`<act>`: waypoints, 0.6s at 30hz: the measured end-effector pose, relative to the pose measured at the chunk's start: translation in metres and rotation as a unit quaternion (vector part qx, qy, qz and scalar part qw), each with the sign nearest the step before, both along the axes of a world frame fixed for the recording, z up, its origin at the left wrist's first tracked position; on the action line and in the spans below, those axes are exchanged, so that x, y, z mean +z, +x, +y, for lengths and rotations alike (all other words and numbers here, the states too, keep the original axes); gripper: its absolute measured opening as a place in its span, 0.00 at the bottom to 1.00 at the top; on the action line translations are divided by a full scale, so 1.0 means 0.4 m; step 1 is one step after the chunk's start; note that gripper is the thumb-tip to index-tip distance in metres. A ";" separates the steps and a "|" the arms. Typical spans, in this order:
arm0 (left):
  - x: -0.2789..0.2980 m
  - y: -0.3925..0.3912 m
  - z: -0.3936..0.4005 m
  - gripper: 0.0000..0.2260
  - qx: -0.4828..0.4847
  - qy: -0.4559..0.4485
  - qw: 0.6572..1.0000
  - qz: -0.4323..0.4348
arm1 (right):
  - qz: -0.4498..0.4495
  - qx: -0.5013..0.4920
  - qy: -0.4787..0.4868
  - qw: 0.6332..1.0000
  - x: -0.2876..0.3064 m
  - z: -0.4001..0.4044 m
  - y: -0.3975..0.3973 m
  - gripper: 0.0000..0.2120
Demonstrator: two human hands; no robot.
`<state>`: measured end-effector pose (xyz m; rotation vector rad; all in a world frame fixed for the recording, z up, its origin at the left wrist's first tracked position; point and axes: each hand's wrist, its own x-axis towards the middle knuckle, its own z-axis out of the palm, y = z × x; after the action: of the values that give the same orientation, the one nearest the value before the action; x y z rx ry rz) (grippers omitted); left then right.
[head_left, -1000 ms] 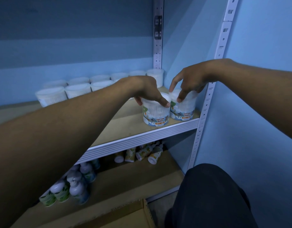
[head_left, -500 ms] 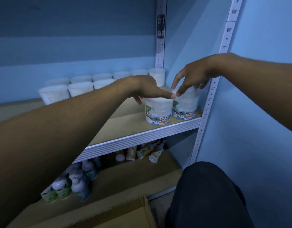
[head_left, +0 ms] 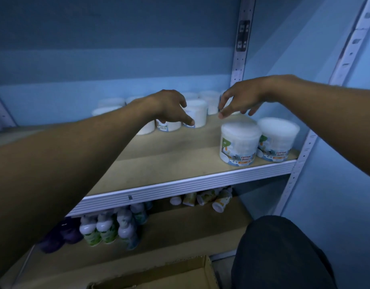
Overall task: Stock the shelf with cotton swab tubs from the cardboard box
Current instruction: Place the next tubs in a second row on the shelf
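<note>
Two cotton swab tubs stand side by side at the front right of the wooden shelf: a left tub and a right tub, both with white lids and printed labels. My right hand hovers above and behind them, fingers apart, holding nothing. My left hand hangs over the middle of the shelf, fingers loose and pointing down, empty. A row of more tubs lines the back of the shelf. The cardboard box shows at the bottom edge.
Small bottles stand on the lower shelf at the left, and several tipped bottles lie at its right. White metal uprights frame the shelf. A blue wall closes the right side. My dark-clad knee is at the lower right.
Both hands have let go of the two front tubs and lifted away to the left and back. The tubs stay on the shelf's front right corner.
</note>
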<state>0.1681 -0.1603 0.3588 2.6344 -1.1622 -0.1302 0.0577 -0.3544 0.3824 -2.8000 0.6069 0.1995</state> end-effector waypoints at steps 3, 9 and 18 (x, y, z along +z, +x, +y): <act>-0.008 0.037 0.016 0.32 0.008 0.009 1.000 -0.021 | -0.005 0.003 -0.002 1.000 -0.006 0.015 0.034 0.18; -0.020 0.130 0.015 0.30 0.005 0.020 0.998 -0.062 | -0.002 0.007 -0.001 1.000 -0.032 0.023 0.125 0.22; -0.030 0.240 -0.043 0.30 -0.021 0.017 0.996 -0.089 | -0.037 0.019 -0.103 0.994 -0.090 0.008 0.280 0.36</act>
<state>0.2640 -0.1777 0.3467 2.6971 -1.2819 0.0792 0.1696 -0.3511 0.3465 -3.0027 0.5891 0.0416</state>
